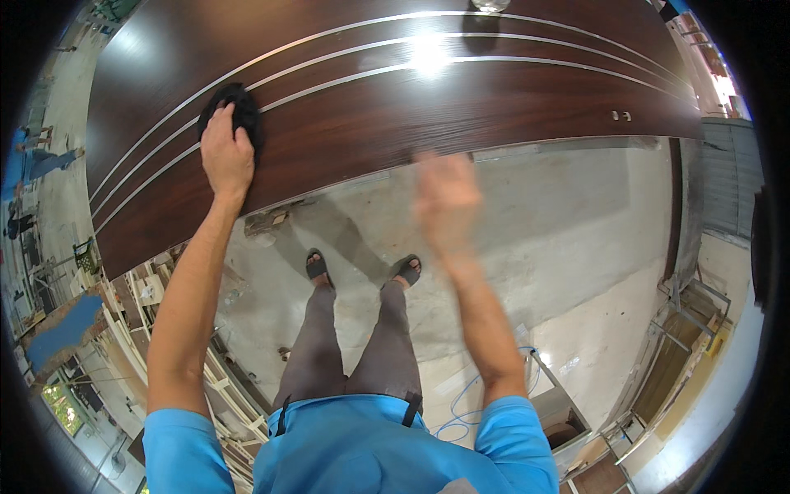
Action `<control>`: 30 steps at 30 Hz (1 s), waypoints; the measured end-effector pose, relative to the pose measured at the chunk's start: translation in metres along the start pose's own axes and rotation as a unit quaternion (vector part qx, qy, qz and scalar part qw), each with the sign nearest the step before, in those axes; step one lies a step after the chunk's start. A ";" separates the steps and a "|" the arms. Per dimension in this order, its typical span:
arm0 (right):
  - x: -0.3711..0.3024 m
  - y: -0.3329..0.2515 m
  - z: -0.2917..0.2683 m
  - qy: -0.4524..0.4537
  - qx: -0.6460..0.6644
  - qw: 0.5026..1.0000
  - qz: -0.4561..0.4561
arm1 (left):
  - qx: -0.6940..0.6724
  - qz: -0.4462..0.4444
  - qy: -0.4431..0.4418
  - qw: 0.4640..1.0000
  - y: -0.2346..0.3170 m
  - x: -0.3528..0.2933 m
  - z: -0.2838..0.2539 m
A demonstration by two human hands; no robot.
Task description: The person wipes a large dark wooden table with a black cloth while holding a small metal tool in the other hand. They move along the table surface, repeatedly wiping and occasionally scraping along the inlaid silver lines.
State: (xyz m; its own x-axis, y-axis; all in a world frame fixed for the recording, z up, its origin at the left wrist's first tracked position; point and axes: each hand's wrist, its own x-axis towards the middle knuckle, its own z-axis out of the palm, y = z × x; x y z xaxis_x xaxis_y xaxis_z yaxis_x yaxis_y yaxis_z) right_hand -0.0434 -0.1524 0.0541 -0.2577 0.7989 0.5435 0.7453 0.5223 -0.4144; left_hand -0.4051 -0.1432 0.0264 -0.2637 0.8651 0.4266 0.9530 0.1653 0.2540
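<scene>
Toward the left end of the dark brown panel point(329, 136), I see the left hand point(226, 160) holding a black pad point(248, 109) against its face, fingers bunched, across the pale strips point(494, 58). Grit under the pad could scratch the finish, I judge, and a raised strip edge could snag it. At the panel's near edge, around mid-length, the right hand point(448, 193) is so blurred that I cannot tell how its fingers stand; straying, it could knock that edge. Near the panel's right end, two small fittings point(615, 116) could catch a careless wipe.
</scene>
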 end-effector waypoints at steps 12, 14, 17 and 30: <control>-0.030 -0.115 0.064 -0.045 0.061 0.997 -0.007 | -0.022 0.117 -0.040 0.992 -0.022 0.003 -0.011; -0.015 -0.107 0.049 -0.032 0.039 0.999 -0.007 | -0.018 0.103 -0.086 0.991 -0.060 0.003 -0.033; 0.004 -0.048 0.019 0.002 -0.040 0.999 0.008 | -0.003 -0.062 -0.047 0.997 -0.116 -0.007 -0.055; -0.007 -0.037 0.007 -0.031 -0.057 0.995 0.076 | -0.038 0.004 0.050 0.998 -0.119 -0.012 -0.054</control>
State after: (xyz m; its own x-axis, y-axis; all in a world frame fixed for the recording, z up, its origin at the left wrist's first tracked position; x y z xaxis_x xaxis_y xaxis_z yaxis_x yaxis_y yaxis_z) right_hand -0.0733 -0.1755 0.0607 -0.1722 0.8850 0.4327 0.8427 0.3598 -0.4006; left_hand -0.5229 -0.1991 0.0377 -0.2735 0.8139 0.5125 0.9421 0.1193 0.3133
